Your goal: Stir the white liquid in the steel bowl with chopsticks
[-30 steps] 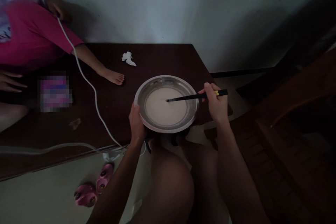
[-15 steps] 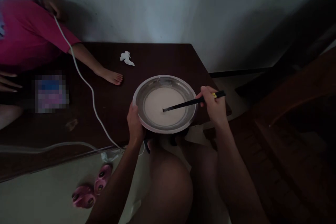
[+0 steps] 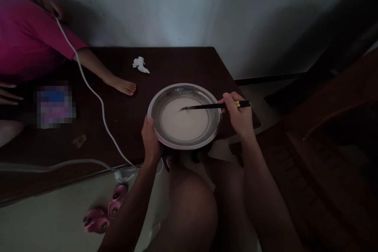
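Note:
A round metal bowl (image 3: 155, 132) holds a pale, milky liquid (image 3: 184, 124). Its left rim is gripped by my left hand (image 3: 151, 139), thumb on top and the fingers hidden beneath. In my right hand (image 3: 238, 114), closed over the bowl's right edge, are dark chopsticks (image 3: 206, 106) with yellow bands near the top; whether one or two, I cannot tell for sure. They slant nearly level across the bowl, and their tips touch the liquid near its middle, slightly blurred.
The dark wooden table (image 3: 183, 63) bears a crumpled tissue (image 3: 141, 65) and a blurred-out item (image 3: 56, 106). Another person's bare foot (image 3: 124, 86) rests on it at left. A white cable (image 3: 102, 106) crosses the table. Pink slippers (image 3: 97, 220) lie on the floor; a wooden chair (image 3: 295, 141) stands right.
The chopstick tips have swung through the liquid away from me and slightly left, now lying flatter. My right hand has shifted slightly up and left. My left hand keeps its hold on the bowl.

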`<state>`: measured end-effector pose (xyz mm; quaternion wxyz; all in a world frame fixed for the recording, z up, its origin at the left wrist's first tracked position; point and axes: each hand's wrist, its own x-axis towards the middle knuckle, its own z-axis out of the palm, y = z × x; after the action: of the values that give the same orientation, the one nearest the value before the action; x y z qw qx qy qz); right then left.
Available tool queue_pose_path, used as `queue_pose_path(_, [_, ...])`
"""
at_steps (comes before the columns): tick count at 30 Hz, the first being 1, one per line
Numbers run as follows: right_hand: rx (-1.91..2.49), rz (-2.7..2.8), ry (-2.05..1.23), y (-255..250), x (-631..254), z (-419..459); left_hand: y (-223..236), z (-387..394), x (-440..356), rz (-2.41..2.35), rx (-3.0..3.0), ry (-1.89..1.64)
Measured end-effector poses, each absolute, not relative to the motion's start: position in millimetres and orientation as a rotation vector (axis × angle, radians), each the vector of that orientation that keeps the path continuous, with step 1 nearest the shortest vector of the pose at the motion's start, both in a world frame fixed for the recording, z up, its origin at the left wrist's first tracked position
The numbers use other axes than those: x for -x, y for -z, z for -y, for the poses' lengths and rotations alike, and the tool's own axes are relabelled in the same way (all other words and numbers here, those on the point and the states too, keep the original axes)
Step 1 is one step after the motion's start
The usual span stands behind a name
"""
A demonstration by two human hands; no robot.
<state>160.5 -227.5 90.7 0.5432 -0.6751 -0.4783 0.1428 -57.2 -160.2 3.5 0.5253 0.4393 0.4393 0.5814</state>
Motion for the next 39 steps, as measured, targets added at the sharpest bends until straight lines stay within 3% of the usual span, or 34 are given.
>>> queue_pose_path(8, [1.608,1.161,-0.436,-93.0,-156.0,229.7,-15.1,163.2,55.0,-1.109,-1.04,-1.381])
queue_pose_path(13, [1.66,0.96,-0.305,-90.4,-161.8,231.4,-8.7,160.1,59.0,-1.108,-1.052,-1.36])
queue_pose_path(18, [1.659,0.975,-0.449,-88.4,-156.1,232.9,3.0,156.0,60.0,-1.08,-1.001,-1.364])
queue_pose_path(24, [1.729,0.834,-0.339,-86.3,-158.0,234.4,-3.6,155.8,60.8,-1.182,-1.104,-1.375])
queue_pose_path(29, [1.688,0.97,-0.467,-86.5,-153.1,233.4,3.0,152.0,68.1,-1.244,-1.224,-1.34])
queue_pose_path(35, [1.737,0.86,-0.299,-90.8,-158.6,233.6,3.2,150.5,65.3,-1.233,-1.06,-1.332])
queue_pose_path(39, [1.68,0.96,-0.464,-90.1,-156.6,233.3,-2.5,152.1,63.3,-1.254,-1.11,-1.354])
